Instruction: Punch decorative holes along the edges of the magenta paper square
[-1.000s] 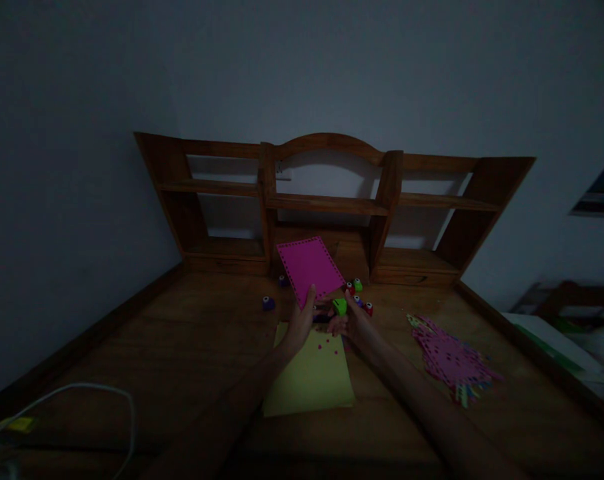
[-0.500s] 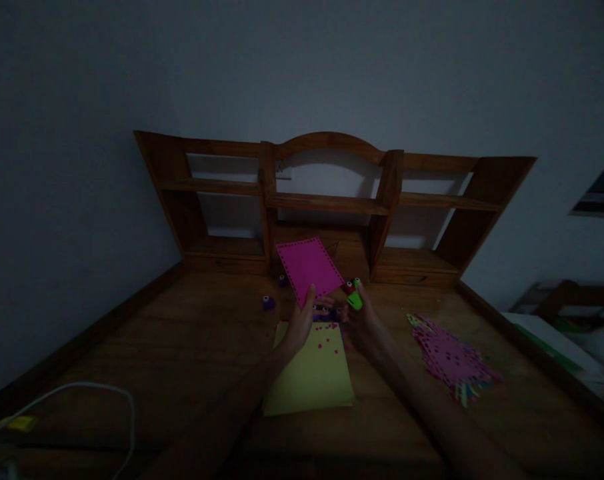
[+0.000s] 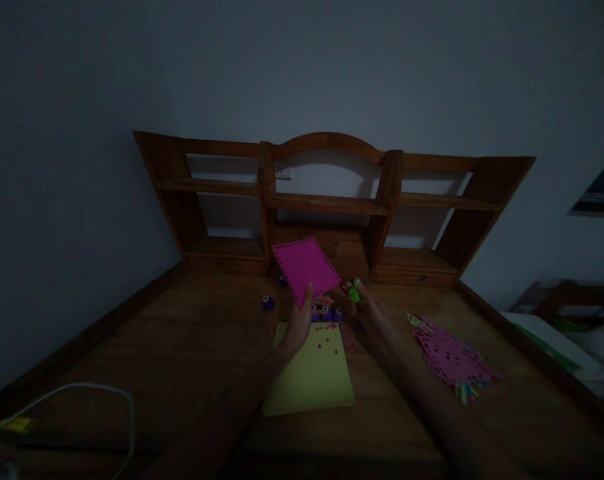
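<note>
A pink sheet of paper (image 3: 306,268) with small holes along its edges is pinched at its lower edge by my left hand (image 3: 300,323), thumb on top. My right hand (image 3: 373,312) is closed on a small green paper punch (image 3: 353,291) with two googly eyes, just beyond the sheet's right corner and apart from it. Beneath my hands lies a stack of yellow paper (image 3: 309,377), dotted with tiny pink cut-outs (image 3: 327,340). Several purple punches with googly eyes stand behind the stack, one purple punch (image 3: 325,313) among them.
To the right lies a heap of punched pink strips (image 3: 449,353) with other colours in it. Another purple punch (image 3: 267,303) stands left of the stack. A wooden shelf unit (image 3: 327,201) closes off the desk's back. A white cable (image 3: 129,400) loops at lower left.
The pink sheet has shifted slightly left, away from the punch. My right hand has turned the green punch more upright and its fingers have moved around it.
</note>
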The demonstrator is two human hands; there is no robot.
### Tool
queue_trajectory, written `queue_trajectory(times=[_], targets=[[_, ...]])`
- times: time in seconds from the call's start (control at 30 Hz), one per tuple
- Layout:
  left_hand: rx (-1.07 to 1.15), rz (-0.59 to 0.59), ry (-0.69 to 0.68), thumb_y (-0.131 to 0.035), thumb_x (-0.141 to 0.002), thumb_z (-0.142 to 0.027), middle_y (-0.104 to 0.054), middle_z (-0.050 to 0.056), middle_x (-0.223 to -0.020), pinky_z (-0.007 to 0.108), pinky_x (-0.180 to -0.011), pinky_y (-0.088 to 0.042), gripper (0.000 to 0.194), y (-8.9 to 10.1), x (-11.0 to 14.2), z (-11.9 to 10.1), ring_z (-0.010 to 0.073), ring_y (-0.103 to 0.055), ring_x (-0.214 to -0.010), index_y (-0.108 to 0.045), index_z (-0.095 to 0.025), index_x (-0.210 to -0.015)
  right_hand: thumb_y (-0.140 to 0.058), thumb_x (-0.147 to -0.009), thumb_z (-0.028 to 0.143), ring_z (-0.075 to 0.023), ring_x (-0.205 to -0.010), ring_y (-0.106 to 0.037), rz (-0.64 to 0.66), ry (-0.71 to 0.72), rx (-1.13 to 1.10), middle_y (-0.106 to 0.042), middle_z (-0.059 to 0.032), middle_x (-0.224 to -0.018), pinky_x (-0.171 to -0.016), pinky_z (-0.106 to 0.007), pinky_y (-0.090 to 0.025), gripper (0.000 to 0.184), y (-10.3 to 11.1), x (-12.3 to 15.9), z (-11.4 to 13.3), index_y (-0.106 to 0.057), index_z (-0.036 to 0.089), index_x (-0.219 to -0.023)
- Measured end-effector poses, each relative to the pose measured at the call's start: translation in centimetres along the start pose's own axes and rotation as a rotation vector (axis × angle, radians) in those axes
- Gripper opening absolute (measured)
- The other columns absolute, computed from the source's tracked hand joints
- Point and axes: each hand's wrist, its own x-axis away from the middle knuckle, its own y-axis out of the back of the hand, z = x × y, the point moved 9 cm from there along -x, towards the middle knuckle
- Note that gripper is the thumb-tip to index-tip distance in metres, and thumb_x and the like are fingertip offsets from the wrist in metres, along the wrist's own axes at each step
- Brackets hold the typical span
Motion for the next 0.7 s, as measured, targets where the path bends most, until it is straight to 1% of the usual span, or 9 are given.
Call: queue_trajectory(times=[0.1, 0.17, 0.23, 0.3, 0.37, 0.47, 0.57, 0.63, 0.7], targets=[[0.005, -0.019, 0.001, -0.041, -0.087, -0.069, -0.074, 0.013, -0.083, 0.033, -0.067, -0.057, 0.063, 0.2, -0.1, 0.0, 0.0231, -0.071, -0.078, -0.069, -0.013, -0.081, -0.066, -0.081, 0.045, -0.0150, -0.066, -0.059, -0.048, 0.045, -0.023, -0.071, -0.0016, -0.086, -0.056, -0.027, -0.043, 0.025, 1.1, -0.4, 0.5, -0.069, 0.024, -0.093], [0.020, -0.024, 0.003, -0.041, -0.087, -0.070, -0.074, 0.013, -0.083, 0.032, -0.066, -0.057, 0.063, 0.2, -0.1, 0.1, 0.0228, -0.071, -0.078, -0.068, -0.013, -0.081, -0.067, -0.079, 0.042, -0.0139, -0.066, -0.059, -0.079, 0.094, 0.002, -0.072, -0.0014, -0.091, -0.054, -0.025, -0.041, 0.024, 2.0, -0.8, 0.9, -0.068, 0.024, -0.096], [0.026, -0.024, 0.007, -0.042, -0.087, -0.070, -0.074, 0.012, -0.083, 0.032, -0.065, -0.057, 0.062, 0.2, -0.1, 0.1, 0.0224, -0.070, -0.076, -0.068, -0.014, -0.079, -0.066, -0.080, 0.042, -0.0123, -0.059, -0.055, -0.100, 0.131, 0.032, -0.073, -0.0024, -0.092, -0.049, -0.025, -0.037, 0.024, 2.9, -1.1, 1.2, -0.068, 0.023, -0.094], [0.019, -0.027, 0.011, -0.042, -0.088, -0.069, -0.074, 0.012, -0.083, 0.031, -0.065, -0.056, 0.060, 0.2, -0.1, 0.0, 0.0219, -0.070, -0.076, -0.067, -0.015, -0.076, -0.063, -0.083, 0.044, -0.0109, -0.053, -0.051, -0.131, 0.143, 0.054, -0.073, -0.0025, -0.087, -0.046, -0.025, -0.034, 0.025, 3.8, -1.3, 1.4, -0.068, 0.022, -0.092], [0.012, -0.033, 0.004, -0.041, -0.088, -0.068, -0.074, 0.012, -0.084, 0.031, -0.064, -0.056, 0.060, 0.2, 0.0, -0.2, 0.0217, -0.070, -0.075, -0.067, -0.015, -0.076, -0.064, -0.083, 0.047, -0.0113, -0.053, -0.053, -0.162, 0.128, 0.061, -0.072, -0.0022, -0.084, -0.046, -0.025, -0.035, 0.026, 4.6, -1.5, 1.3, -0.069, 0.022, -0.091], [0.021, -0.040, -0.016, -0.041, -0.088, -0.069, -0.074, 0.013, -0.084, 0.030, -0.062, -0.055, 0.062, 0.3, 0.1, -0.5, 0.0215, -0.070, -0.073, -0.068, -0.013, -0.081, -0.071, -0.079, 0.049, -0.0157, -0.065, -0.062, -0.151, 0.085, 0.066, -0.073, -0.0033, -0.085, -0.054, -0.026, -0.044, 0.029, 5.0, -1.8, 0.9, -0.069, 0.023, -0.092], [0.024, -0.040, -0.005, -0.043, -0.087, -0.070, -0.073, 0.012, -0.082, 0.030, -0.060, -0.054, 0.062, 0.3, 0.0, -0.1, 0.0200, -0.068, -0.068, -0.068, -0.013, -0.080, -0.078, -0.072, 0.047, -0.0209, -0.080, -0.067, -0.099, 0.081, 0.142, -0.074, -0.0042, -0.094, -0.063, -0.030, -0.051, 0.039, 4.8, -1.9, 0.9, -0.069, 0.026, -0.103], [0.026, -0.041, -0.002, -0.044, -0.086, -0.070, -0.073, 0.012, -0.079, 0.029, -0.058, -0.053, 0.062, 0.4, -0.2, 0.2, 0.0193, -0.067, -0.065, -0.068, -0.014, -0.076, -0.079, -0.070, 0.045, -0.0240, -0.092, -0.067, -0.083, 0.135, 0.256, -0.073, -0.0043, -0.104, -0.072, -0.035, -0.054, 0.047, 4.6, -1.7, 1.6, -0.067, 0.027, -0.112], [0.036, -0.046, -0.008, -0.045, -0.086, -0.070, -0.073, 0.011, -0.077, 0.028, -0.056, -0.052, 0.061, 0.4, -0.3, 0.3, 0.0190, -0.066, -0.064, -0.068, -0.015, -0.074, -0.076, -0.073, 0.046, -0.0258, -0.101, -0.066, -0.082, 0.231, 0.430, -0.071, -0.0045, -0.112, -0.081, -0.039, -0.054, 0.049, 4.4, -1.4, 2.5, -0.065, 0.028, -0.118]])
